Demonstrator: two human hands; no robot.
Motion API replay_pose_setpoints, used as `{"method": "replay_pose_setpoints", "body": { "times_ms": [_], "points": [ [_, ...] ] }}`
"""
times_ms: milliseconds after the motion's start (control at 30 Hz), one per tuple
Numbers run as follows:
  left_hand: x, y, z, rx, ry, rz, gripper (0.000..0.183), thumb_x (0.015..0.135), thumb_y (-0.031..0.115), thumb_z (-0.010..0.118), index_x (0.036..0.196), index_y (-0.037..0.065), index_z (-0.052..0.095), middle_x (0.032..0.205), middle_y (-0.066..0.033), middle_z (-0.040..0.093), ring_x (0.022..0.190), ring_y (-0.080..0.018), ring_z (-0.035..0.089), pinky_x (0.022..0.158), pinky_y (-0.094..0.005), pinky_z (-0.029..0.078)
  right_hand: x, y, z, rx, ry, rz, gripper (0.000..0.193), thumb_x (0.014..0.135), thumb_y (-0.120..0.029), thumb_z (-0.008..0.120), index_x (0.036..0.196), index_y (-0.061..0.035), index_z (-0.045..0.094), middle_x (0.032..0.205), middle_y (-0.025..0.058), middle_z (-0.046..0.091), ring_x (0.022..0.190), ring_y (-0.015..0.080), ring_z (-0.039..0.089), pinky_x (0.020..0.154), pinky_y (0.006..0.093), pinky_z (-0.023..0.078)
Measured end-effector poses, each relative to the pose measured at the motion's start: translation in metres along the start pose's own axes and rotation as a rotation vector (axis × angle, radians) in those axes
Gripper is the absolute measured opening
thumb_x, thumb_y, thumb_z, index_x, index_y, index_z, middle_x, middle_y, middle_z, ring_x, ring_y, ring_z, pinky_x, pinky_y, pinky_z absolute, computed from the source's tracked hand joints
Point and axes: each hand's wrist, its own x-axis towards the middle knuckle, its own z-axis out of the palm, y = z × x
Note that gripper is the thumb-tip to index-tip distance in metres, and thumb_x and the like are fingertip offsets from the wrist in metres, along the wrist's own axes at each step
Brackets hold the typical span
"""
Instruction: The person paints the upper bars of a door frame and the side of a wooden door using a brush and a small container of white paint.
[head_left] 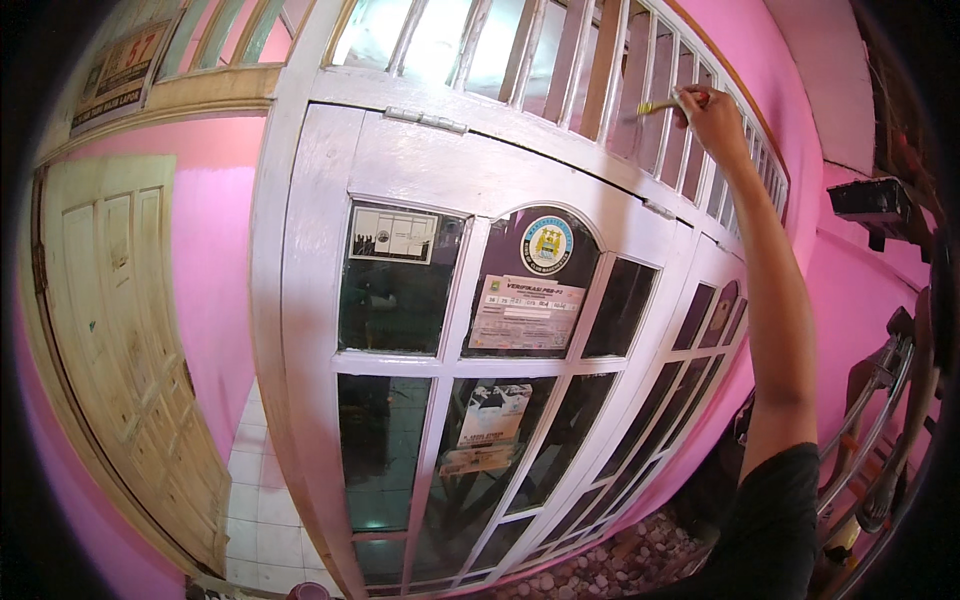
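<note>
My right hand (709, 112) is raised at the upper right, its fingers closed round the handle of a paintbrush (657, 106). The brush points left, with its bristle end close to the white slats (610, 75) above the doors; whether it touches them I cannot tell. Below my hand stands a white double window (370, 360) with dark glass panes and several stickers and papers on it. A metal hinge (425, 120) sits along its top edge. My left hand is not in the picture.
An unpainted wooden door (120, 330) stands at the left beside a pink wall (215, 250). At the right are a black box-like fixture (872, 205) and a bicycle-like metal frame (880, 400). Stones (640, 555) cover the ground below. A pink container (308, 592) shows at the bottom edge.
</note>
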Motion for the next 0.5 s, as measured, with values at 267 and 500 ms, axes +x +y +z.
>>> {"method": "replay_pose_setpoints", "body": {
  "times_ms": [267, 500],
  "points": [
    [-0.021, 0.031, -0.017, -0.236, -0.007, -0.065, 0.057, 0.086, 0.021, 0.083, 0.132, 0.002, 0.057, 0.108, -0.0092, 0.064, 0.089, -0.0193, 0.058, 0.079, -0.0334, 0.050, 0.017, 0.006, 0.005, 0.030, 0.287, 0.020, 0.036, 0.098, -0.033, 0.069, 0.110, 0.0006, 0.074, 0.078, 0.0050, 0.075, 0.068, 0.0091, 0.068, 0.064, 0.0259, 0.051],
    [-0.034, 0.004, -0.008, -0.074, 0.068, -0.029, 0.061, 0.084, 0.022, 0.084, 0.135, 0.002, 0.055, 0.111, -0.0088, 0.063, 0.092, -0.0183, 0.057, 0.080, -0.0325, 0.049, 0.084, 0.038, 0.016, 0.114, 0.536, -0.071, 0.040, 0.094, -0.043, 0.069, 0.100, -0.0041, 0.077, 0.078, 0.0112, 0.075, 0.076, 0.0265, 0.074, 0.073, 0.0383, 0.055]
  ]
}}
